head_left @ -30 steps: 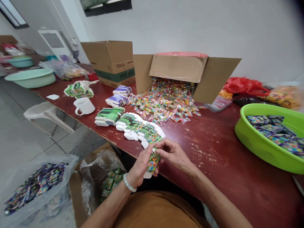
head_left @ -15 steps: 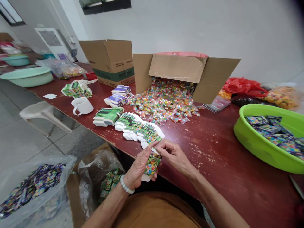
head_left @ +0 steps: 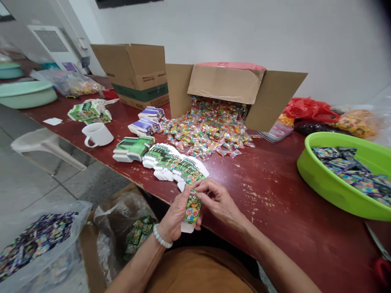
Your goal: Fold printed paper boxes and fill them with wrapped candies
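Note:
My left hand [head_left: 177, 213], with a bead bracelet at the wrist, is closed around a small green printed carton [head_left: 192, 209]. White flaps stick out at the carton's lower end. My right hand [head_left: 215, 199] pinches the upper edge of the same carton between thumb and fingers; the fingertips partly hide that end. Just beyond the hands lies a fanned row of flat green cartons [head_left: 175, 162] on the dark red table [head_left: 259, 236]. Behind the row, small clear-wrapped colourful candies [head_left: 207, 130] spill out of a tipped cardboard box [head_left: 226, 85].
A green tub [head_left: 342, 199] of dark packets stands right, with scissors [head_left: 378, 242] near it. Left are a white mug [head_left: 98, 134], stacks of green cartons [head_left: 133, 148] and purple cartons [head_left: 145, 127]. Below the table edge sit a lined box [head_left: 122, 211] and a bag of packets [head_left: 36, 240].
The view has swung slightly, bringing the scissors into sight at the right. Both hands stay on the carton, which is now a little more upright, with my right fingers still at its top edge.

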The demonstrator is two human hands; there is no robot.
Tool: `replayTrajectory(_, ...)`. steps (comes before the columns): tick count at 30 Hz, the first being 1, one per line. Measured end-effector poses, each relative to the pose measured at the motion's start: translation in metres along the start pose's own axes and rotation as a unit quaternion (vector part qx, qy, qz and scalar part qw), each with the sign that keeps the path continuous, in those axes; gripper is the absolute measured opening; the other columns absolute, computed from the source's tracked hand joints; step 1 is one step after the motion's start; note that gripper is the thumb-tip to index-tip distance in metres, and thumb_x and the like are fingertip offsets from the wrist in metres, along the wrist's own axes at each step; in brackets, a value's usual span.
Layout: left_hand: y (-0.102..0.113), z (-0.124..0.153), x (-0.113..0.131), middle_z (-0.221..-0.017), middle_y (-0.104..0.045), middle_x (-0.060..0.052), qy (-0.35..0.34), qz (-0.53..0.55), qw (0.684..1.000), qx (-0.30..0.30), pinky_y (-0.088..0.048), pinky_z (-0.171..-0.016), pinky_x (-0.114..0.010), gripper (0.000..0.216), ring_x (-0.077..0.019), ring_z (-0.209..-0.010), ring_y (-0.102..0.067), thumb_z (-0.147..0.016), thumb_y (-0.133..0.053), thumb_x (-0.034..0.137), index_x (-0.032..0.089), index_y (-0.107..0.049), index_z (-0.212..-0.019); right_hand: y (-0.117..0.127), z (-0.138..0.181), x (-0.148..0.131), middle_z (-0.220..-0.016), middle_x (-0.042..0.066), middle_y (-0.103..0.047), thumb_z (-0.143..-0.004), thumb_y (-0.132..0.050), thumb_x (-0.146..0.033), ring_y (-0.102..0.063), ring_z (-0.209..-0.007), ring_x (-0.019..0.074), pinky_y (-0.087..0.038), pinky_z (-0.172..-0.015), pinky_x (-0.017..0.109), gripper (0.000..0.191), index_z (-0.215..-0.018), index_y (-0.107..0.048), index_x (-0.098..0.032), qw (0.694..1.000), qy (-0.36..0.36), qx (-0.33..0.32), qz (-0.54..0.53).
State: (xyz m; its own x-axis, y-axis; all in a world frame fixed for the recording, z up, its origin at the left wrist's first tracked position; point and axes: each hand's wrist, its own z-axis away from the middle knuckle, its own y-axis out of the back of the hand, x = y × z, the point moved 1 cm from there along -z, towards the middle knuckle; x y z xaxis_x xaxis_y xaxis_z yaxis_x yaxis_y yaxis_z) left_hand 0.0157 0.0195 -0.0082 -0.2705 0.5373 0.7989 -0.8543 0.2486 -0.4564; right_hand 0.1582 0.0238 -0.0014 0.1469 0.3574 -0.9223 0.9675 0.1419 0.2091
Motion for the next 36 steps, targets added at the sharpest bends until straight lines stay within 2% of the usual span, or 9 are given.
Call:
replayTrajectory(5, 0.002, -0.004, -0.002, -0.062, -0.062, 0.000, 0.002, 0.015, 1.000, -0.017, -0.049, -0.041, -0.025, 0.064, -0.0141, -0.043, -0.058, -0.090, -0.045, 0.061, 0.026, -0.041, -0.143, -0.003, 0.005, 0.015, -0.098, 0.005, -0.067, -0.091, -0.058, -0.031, -0.062, -0.092, 0.0181, -0.048, -0.081, 0.032, 0.012, -0.092, -0.067, -0.022, 1.000, -0.003, -0.009, 0.017)
replayTrajectory(8, 0.006, 0.000, -0.004, -0.080, -0.067, -0.003, -0.010, 0.019, 1.000, -0.018, -0.052, -0.051, -0.026, 0.059, -0.0152, -0.054, -0.065, -0.087, -0.059, 0.048, 0.027, -0.041, -0.139, 0.022, -0.013, 0.032, -0.091, 0.003, -0.069, -0.091, -0.056, -0.035, -0.063, -0.086, 0.0169, -0.049, -0.081, 0.030, 0.018, -0.090, -0.070, -0.023, 0.992, -0.059, -0.054, 0.102)
replayTrajectory(10, 0.009, 0.005, -0.010, -0.094, -0.069, -0.007, -0.009, 0.027, 0.999, -0.016, -0.053, -0.062, -0.027, 0.053, -0.0182, -0.069, -0.070, -0.085, -0.065, 0.040, 0.025, -0.045, -0.132, 0.058, -0.035, 0.049, -0.094, 0.002, -0.071, -0.087, -0.059, -0.035, -0.064, -0.088, 0.0166, -0.049, -0.082, 0.027, 0.018, -0.093, -0.072, -0.023, 0.960, -0.152, 0.059, 0.227)
replayTrajectory(13, 0.018, 0.016, -0.025, -0.103, -0.068, -0.010, 0.038, 0.057, 0.997, -0.019, -0.053, -0.073, -0.033, 0.038, -0.0218, -0.080, -0.070, -0.083, -0.068, 0.036, 0.021, -0.053, -0.115, 0.119, -0.066, 0.077, -0.122, 0.015, -0.062, -0.091, -0.048, -0.032, -0.057, -0.111, 0.0244, -0.042, -0.096, 0.037, 0.037, -0.119, -0.064, -0.014, 0.907, -0.214, 0.199, 0.304)
replayTrajectory(18, 0.056, 0.036, -0.035, -0.086, -0.065, -0.002, 0.049, -0.007, 0.999, 0.022, -0.049, -0.072, -0.029, 0.030, -0.0151, -0.075, -0.063, -0.075, -0.076, 0.032, 0.019, -0.058, -0.095, 0.173, -0.088, 0.118, -0.113, 0.018, -0.064, -0.079, -0.063, -0.040, -0.058, -0.112, 0.0340, -0.042, -0.094, 0.044, 0.037, -0.104, -0.073, -0.015, 0.842, -0.324, 0.265, 0.341)
replayTrajectory(21, 0.087, 0.043, -0.023, -0.081, -0.063, 0.001, 0.053, -0.168, 0.984, 0.005, -0.044, -0.066, -0.025, 0.038, -0.0138, -0.074, -0.058, -0.068, -0.081, 0.033, 0.019, -0.062, -0.097, 0.177, -0.090, 0.131, -0.089, 0.011, -0.071, -0.068, -0.074, -0.042, -0.065, -0.097, 0.0313, -0.045, -0.085, 0.040, 0.025, -0.082, -0.076, -0.021, 0.831, -0.364, 0.267, 0.326)
replayTrajectory(26, 0.108, 0.044, -0.007, -0.082, -0.064, 0.001, 0.156, -0.321, 0.923, -0.147, -0.041, -0.066, -0.024, 0.038, -0.0144, -0.075, -0.055, -0.061, -0.083, 0.031, 0.017, -0.066, -0.093, 0.176, -0.085, 0.131, -0.077, 0.007, -0.073, -0.061, -0.076, -0.032, -0.067, -0.082, 0.0259, -0.047, -0.072, 0.032, 0.018, -0.074, -0.073, -0.020, 0.846, -0.354, 0.289, 0.273)
replayTrajectory(29, 0.095, 0.036, -0.002, -0.088, -0.063, 0.000, 0.128, -0.219, 0.952, -0.173, -0.043, -0.062, -0.023, 0.035, -0.0134, -0.072, -0.058, -0.070, -0.075, 0.034, 0.019, -0.059, -0.098, 0.171, -0.076, 0.120, -0.081, 0.008, -0.074, -0.065, -0.072, -0.034, -0.066, -0.075, 0.0223, -0.047, -0.065, 0.028, 0.027, -0.086, -0.073, -0.016, 0.872, -0.319, 0.301, 0.216)
replayTrajectory(36, 0.045, 0.008, 0.003, -0.087, -0.059, -0.001, -0.006, -0.116, 0.989, -0.091, -0.044, -0.050, -0.023, 0.036, -0.0109, -0.054, -0.059, -0.082, -0.061, 0.027, 0.022, -0.047, -0.114, 0.118, -0.039, 0.045, -0.083, 0.005, -0.073, -0.068, -0.069, -0.051, -0.054, -0.055, 0.0118, -0.040, -0.052, 0.024, 0.041, -0.092, -0.073, -0.017, 0.941, -0.240, 0.226, 0.074)
